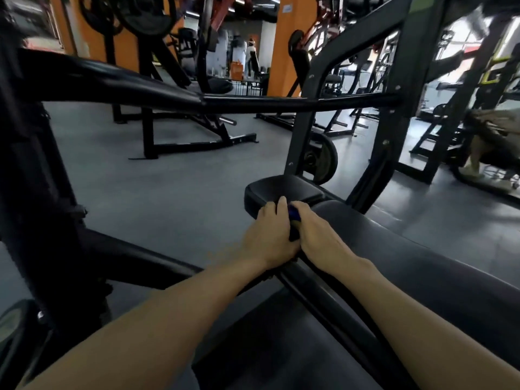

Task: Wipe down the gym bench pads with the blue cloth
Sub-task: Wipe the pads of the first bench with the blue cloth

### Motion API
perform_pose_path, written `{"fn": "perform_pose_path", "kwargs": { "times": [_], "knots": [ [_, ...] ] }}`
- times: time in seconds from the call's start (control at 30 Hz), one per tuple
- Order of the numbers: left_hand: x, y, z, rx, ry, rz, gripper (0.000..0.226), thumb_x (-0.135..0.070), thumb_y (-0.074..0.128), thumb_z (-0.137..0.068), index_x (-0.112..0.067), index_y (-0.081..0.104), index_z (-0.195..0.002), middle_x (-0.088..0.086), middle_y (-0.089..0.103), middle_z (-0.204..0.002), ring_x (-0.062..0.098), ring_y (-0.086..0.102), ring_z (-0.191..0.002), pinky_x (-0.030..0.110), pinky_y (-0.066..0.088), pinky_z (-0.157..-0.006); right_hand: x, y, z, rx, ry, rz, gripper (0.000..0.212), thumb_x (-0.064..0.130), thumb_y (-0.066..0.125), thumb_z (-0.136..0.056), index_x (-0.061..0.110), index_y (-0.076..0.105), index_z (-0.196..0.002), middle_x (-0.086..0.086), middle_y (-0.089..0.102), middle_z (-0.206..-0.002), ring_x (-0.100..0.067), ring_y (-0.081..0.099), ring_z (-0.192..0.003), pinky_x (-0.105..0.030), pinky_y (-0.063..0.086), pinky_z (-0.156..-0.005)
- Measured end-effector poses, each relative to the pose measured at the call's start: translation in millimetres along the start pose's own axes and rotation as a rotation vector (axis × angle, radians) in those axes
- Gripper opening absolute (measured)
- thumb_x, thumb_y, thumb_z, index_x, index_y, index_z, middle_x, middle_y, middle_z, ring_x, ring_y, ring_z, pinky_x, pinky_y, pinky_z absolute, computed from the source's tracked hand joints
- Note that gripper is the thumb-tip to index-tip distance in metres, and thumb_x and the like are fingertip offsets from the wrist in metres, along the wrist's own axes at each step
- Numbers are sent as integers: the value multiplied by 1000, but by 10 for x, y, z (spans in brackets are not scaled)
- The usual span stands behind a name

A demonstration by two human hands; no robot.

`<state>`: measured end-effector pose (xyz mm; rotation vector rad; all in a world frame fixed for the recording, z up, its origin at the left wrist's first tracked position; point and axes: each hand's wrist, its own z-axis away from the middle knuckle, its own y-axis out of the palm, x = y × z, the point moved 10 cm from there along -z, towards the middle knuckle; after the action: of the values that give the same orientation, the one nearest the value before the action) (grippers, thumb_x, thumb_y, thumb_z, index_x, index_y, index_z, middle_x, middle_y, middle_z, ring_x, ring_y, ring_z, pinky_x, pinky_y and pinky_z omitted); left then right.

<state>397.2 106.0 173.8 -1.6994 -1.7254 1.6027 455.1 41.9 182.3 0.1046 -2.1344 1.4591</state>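
The black bench has a small seat pad (284,188) at its far end and a long back pad (416,254) running toward me on the right. Both my hands meet at the gap between the two pads. My left hand (270,237) and my right hand (316,235) press side by side, and the blue cloth (294,213) shows only as a small bunched strip between them. Most of the cloth is hidden under my fingers. Which hand grips it more firmly is unclear; both seem curled round it.
A black barbell bar (281,104) crosses above the bench on the dark rack uprights (399,108). A weight plate (322,160) leans behind the seat pad. Other benches and machines stand on the grey floor (168,178). A person sits at the far right (489,153).
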Motion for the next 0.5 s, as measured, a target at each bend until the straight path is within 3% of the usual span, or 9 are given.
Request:
{"fn": "perform_pose_path", "kwargs": {
  "times": [0.13, 0.2, 0.27, 0.37, 0.43, 0.5],
  "knots": [
    [472, 341, -292, -33, -91, 68, 100, -40, 67, -93, -7, 1, -161, 10, 35, -144, 27, 43, -130, 40, 50, -101, -220, 372, -459, 136, 49, -110, 41, 30, 37, -105, 36, 38, -146, 14, 53, -137, -1, 54, -120, -26, 44, -105],
    [669, 456, -438, -72, -126, 24, 97, -34, 66, -95, -5, 2, -161, 11, 35, -145, 26, 40, -131, 38, 48, -101, -294, 478, -693, 180, 46, -77, 43, 29, 35, -108, 35, 34, -150, 15, 51, -137, 0, 51, -117, -19, 41, -99],
    [829, 504, -570, -139, -127, -45, 91, -29, 66, -95, -2, 9, -160, 14, 38, -145, 29, 42, -131, 37, 48, -99, -370, 557, -910, 239, 32, -42, 46, 28, 39, -108, 35, 30, -152, 15, 49, -136, -3, 49, -121, -17, 39, -98],
    [1111, 592, -726, -181, -170, -21, 76, -31, 58, -101, -2, 18, -159, 18, 41, -143, 34, 44, -129, 41, 48, -96, -542, 643, -1195, 313, 22, 0, 53, 28, 41, -105, 35, 28, -156, 9, 42, -154, -9, 41, -138, -31, 32, -117],
    [1273, 614, -821, -210, -202, -25, 69, -30, 57, -102, -2, 27, -157, 20, 45, -139, 35, 48, -124, 41, 50, -93, -661, 632, -1374, 284, -22, 102, 54, 24, 40, -105, 27, 27, -158, 7, 34, -160, -8, 32, -145, -27, 22, -122],
    [1373, 619, -899, -251, -208, -39, 68, -20, 70, -93, 1, 40, -151, 23, 54, -128, 38, 57, -110, 42, 56, -82, -693, 653, -1527, 243, -115, 296, 56, 18, 42, -105, 19, 26, -159, 2, 27, -164, -11, 22, -150, -19, 12, -120]
  ]
}}
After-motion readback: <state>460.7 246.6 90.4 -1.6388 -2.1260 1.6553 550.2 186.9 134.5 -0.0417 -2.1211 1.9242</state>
